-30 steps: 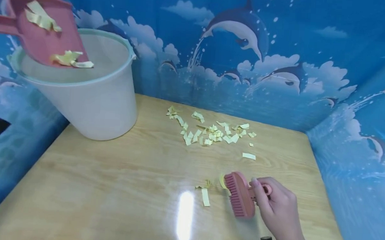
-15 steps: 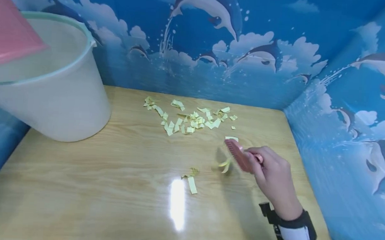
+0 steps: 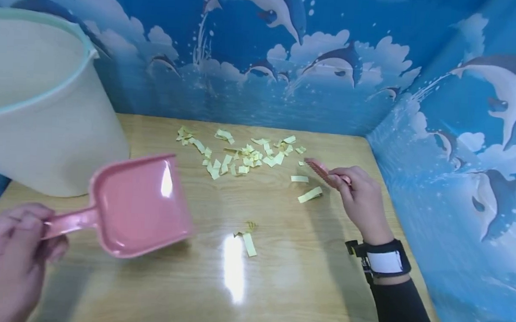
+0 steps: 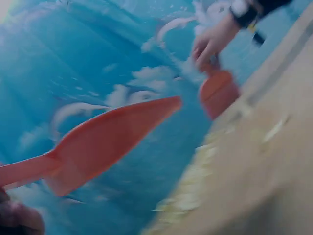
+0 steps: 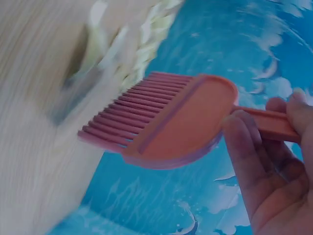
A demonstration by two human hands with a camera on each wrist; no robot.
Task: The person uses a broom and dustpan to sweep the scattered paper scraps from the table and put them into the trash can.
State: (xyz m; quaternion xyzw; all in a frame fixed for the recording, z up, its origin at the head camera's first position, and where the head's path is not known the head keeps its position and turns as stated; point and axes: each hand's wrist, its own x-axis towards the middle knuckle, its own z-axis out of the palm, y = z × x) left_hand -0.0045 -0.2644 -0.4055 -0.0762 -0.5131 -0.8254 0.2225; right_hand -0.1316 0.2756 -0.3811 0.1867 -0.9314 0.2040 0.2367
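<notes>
My left hand point(image 3: 18, 256) grips the handle of a pink dustpan point(image 3: 139, 204), held above the front left of the table with no scraps in its pan. In the left wrist view the dustpan point(image 4: 117, 139) shows edge-on. My right hand point(image 3: 360, 199) holds a small pink brush point(image 3: 320, 171) by its handle near the right side. The brush point(image 5: 181, 117) has its bristles toward the wooden surface in the right wrist view. Just below the brush lie loose paper strips point(image 3: 310, 194). A heap of torn yellow paper scraps point(image 3: 249, 158) spreads along the back.
A white bucket point(image 3: 56, 138) with a pale green rim stands at the left of the wooden table point(image 3: 170, 291). One more paper strip point(image 3: 249, 244) lies near the middle. Dolphin-printed blue sheeting point(image 3: 243, 98) walls the back and right edges.
The dustpan has left the bucket, moving right and down over the table, and its scraps are gone from it. The brush has moved toward the back, leaving a curled strip behind it.
</notes>
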